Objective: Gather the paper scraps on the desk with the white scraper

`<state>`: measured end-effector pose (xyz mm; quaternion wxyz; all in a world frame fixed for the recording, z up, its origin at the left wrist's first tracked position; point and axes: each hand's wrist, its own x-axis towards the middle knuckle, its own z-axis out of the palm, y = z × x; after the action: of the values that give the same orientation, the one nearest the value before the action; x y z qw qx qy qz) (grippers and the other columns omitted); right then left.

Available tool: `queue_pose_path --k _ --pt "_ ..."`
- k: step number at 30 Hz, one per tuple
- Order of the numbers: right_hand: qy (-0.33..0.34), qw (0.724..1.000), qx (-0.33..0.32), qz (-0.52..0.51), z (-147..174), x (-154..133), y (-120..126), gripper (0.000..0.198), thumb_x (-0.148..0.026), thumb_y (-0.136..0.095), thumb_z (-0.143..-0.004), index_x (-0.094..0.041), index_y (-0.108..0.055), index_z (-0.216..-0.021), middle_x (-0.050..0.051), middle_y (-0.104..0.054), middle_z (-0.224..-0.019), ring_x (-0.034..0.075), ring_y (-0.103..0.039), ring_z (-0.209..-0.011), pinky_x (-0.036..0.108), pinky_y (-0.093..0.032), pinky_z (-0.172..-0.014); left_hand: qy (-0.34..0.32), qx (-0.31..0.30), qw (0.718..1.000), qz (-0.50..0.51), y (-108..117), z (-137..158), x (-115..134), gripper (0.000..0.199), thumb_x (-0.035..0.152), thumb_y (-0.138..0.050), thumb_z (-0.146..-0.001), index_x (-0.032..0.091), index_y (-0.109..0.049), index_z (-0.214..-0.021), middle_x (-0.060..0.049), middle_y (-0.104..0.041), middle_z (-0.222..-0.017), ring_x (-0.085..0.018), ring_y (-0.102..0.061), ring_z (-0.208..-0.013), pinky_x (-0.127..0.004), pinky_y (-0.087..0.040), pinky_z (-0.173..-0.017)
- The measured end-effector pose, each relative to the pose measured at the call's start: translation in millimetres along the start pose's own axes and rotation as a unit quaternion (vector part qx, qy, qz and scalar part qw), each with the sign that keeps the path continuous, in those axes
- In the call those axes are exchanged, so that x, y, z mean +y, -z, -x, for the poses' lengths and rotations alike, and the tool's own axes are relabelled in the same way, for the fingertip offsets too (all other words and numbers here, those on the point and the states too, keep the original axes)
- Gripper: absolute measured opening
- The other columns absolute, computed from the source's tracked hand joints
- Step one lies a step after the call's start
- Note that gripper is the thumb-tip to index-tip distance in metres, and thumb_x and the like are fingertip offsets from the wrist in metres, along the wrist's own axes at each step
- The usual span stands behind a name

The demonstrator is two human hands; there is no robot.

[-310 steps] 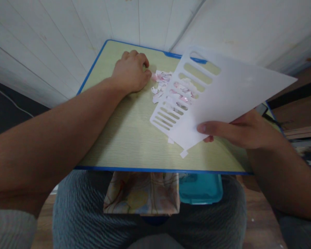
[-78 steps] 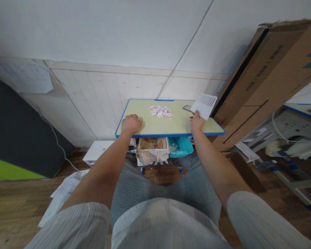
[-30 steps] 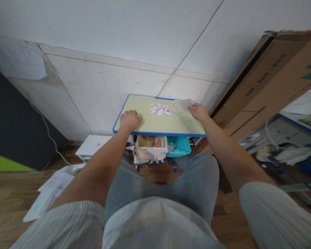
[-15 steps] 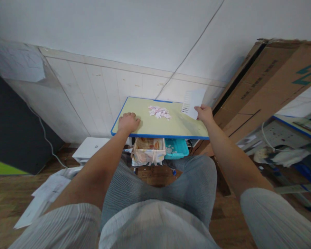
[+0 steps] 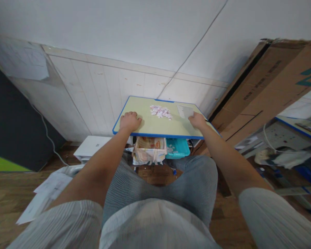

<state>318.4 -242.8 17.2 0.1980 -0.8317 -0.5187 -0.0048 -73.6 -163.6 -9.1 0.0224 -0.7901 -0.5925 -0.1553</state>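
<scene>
My left hand (image 5: 130, 121) rests palm down on the left part of a pale yellow table (image 5: 138, 105) with a blue edge, holding nothing. Its fingers lie on the tabletop, a little apart. My right hand (image 5: 197, 120) pinches the near right corner of a thin white card (image 5: 187, 111), which has a row of slit-like bars along its left side. The card is low over the right part of the table; whether it touches the top I cannot tell. Between my hands lies a pile of small whitish-pink paper scraps (image 5: 160, 111), just left of the card.
Below the table's front edge are a cloth-lined basket (image 5: 149, 156) and a turquoise bin (image 5: 180, 153) with pieces inside. Large cardboard boxes (image 5: 264, 90) lean at the right. A white boxy device (image 5: 90, 146) and papers (image 5: 50, 188) are at the left. A cable (image 5: 194, 48) runs down the wall.
My right hand has moved left and lowered the card from a raised, tilted position to nearly flat over the table. My left hand stays in place on the tabletop.
</scene>
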Motion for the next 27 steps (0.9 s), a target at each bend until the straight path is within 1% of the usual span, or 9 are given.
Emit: queue_pose_path --k 4,7,10,14,17,20,23,27 --pt "0.039 0.999 -0.020 0.016 21 -6 -1 0.046 -0.044 -0.081 -0.112 -0.018 -0.073 -0.149 0.016 -0.074 -0.151 0.031 -0.077 -0.128 0.053 -0.069 -0.107 0.001 -0.001 1.000 0.005 1 0 1 0.055 0.039 -0.049 -0.113 0.007 -0.074 -0.151 -0.026 -0.069 -0.162 -0.042 -0.062 -0.151 -0.053 -0.052 -0.122" --pt "0.076 0.997 -0.029 0.014 44 -9 -8 0.043 -0.044 -0.080 -0.112 -0.019 -0.074 -0.147 0.014 -0.075 -0.149 0.031 -0.078 -0.127 0.053 -0.069 -0.107 0.000 -0.001 1.000 0.005 2 1 1 0.054 0.038 -0.049 -0.113 0.007 -0.074 -0.150 -0.026 -0.070 -0.161 -0.042 -0.062 -0.151 -0.052 -0.051 -0.122" --pt "0.116 0.993 -0.025 -0.004 68 -16 -19 0.039 -0.044 -0.079 -0.113 -0.020 -0.075 -0.144 0.013 -0.076 -0.146 0.030 -0.078 -0.127 0.054 -0.068 -0.108 0.000 0.003 1.000 0.004 1 1 0 0.053 0.039 -0.050 -0.113 0.008 -0.075 -0.148 -0.026 -0.071 -0.159 -0.042 -0.063 -0.150 -0.052 -0.052 -0.120" --pt "0.167 0.984 -0.020 -0.051 89 -36 -33 0.033 -0.045 -0.078 -0.114 -0.018 -0.078 -0.134 0.011 -0.080 -0.137 0.029 -0.079 -0.124 0.054 -0.067 -0.110 -0.004 0.011 1.000 0.010 -1 0 -1 0.052 0.038 -0.050 -0.112 0.009 -0.076 -0.146 -0.027 -0.072 -0.156 -0.043 -0.063 -0.148 -0.054 -0.052 -0.119" --pt "0.197 0.976 -0.024 -0.088 98 -55 -41 0.027 -0.042 -0.070 -0.118 -0.017 -0.081 -0.124 0.011 -0.084 -0.125 0.027 -0.080 -0.117 0.048 -0.064 -0.109 -0.002 0.012 1.000 0.011 -2 0 -1 0.053 0.039 -0.051 -0.111 0.008 -0.077 -0.145 -0.028 -0.074 -0.152 -0.044 -0.064 -0.146 -0.054 -0.053 -0.117" --pt "0.216 0.969 -0.028 -0.116 102 -68 -46 0.032 -0.037 -0.060 -0.119 -0.018 -0.084 -0.115 0.015 -0.087 -0.117 0.028 -0.081 -0.112 0.039 -0.060 -0.102 -0.003 0.011 1.000 0.007 0 0 0 0.053 0.040 -0.051 -0.111 0.007 -0.077 -0.144 -0.027 -0.074 -0.150 -0.043 -0.065 -0.145 -0.054 -0.053 -0.116" --pt "0.225 0.964 -0.031 -0.136 105 -74 -47 0.033 -0.035 -0.058 -0.117 -0.017 -0.085 -0.113 0.017 -0.089 -0.117 0.030 -0.081 -0.108 0.035 -0.058 -0.096 -0.001 0.009 1.000 0.007 1 1 1 0.053 0.040 -0.051 -0.112 0.008 -0.077 -0.144 -0.027 -0.074 -0.150 -0.043 -0.065 -0.144 -0.053 -0.053 -0.116" --pt "0.230 0.961 -0.035 -0.150 105 -75 -45 0.031 -0.032 -0.059 -0.113 -0.016 -0.086 -0.114 0.017 -0.089 -0.121 0.031 -0.081 -0.108 0.036 -0.058 -0.095 -0.003 0.008 1.000 0.007 -1 0 0 0.052 0.040 -0.051 -0.112 0.008 -0.077 -0.143 -0.028 -0.074 -0.149 -0.043 -0.065 -0.144 -0.053 -0.053 -0.115"
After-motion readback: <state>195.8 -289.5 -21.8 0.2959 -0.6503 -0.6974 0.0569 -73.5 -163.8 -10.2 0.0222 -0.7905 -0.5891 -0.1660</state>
